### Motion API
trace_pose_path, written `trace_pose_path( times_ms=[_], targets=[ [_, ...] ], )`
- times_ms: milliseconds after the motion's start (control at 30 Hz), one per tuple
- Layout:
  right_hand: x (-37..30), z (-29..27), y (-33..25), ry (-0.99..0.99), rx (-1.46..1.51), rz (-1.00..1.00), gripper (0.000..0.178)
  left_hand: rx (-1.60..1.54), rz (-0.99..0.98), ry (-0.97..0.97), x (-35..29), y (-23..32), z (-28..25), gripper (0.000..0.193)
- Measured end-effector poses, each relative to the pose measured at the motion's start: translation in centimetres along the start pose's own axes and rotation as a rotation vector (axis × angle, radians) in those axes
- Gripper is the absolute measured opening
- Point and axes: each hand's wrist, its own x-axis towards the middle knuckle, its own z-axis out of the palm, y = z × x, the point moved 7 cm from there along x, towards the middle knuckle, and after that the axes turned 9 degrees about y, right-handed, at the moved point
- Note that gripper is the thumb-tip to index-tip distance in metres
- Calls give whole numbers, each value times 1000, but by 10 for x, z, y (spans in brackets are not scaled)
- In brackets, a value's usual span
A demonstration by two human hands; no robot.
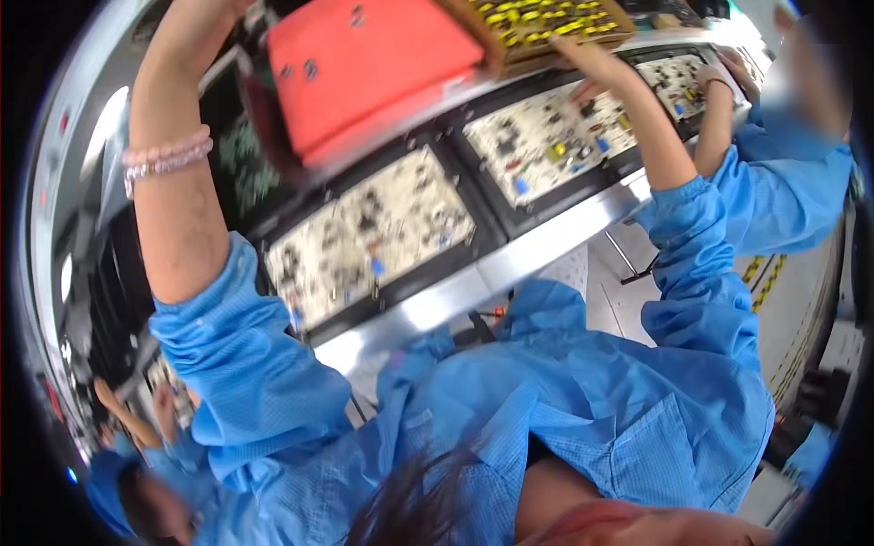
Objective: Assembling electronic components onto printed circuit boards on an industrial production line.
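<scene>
My left arm reaches up along the left side, wearing beaded bracelets. My left hand (214,11) is mostly cut off by the top edge, beside a red-orange bin (382,68), so its fingers are hidden. My right hand (601,71) stretches to the near edge of a brown box (519,62) full of small black-and-yellow components (537,20). Its fingers are apart, and I see nothing held in them. Below that hand lies a pale circuit board (510,150) with blue, yellow and dark parts, in a black frame. Another populated board (373,232) sits in a frame to the left.
A metal rail (492,273) runs along the line's near side. At right, a co-worker in blue (783,200) has a hand (715,77) over a further board (674,82). Other people (155,491) are at lower left. Dark green boards (246,164) stand left of the bin.
</scene>
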Motion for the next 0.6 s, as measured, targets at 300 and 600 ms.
trace_pose_path(
  times_ms=[300, 600],
  targets=[
    [72, 30, -75, 270, -778, -814, 39, 14, -341, 573, -216, -47, -76, 29],
    [57, 64, -102, 91, -956, -620, 36, 787, -528, 342, -236, -164, -63, 28]
  ],
)
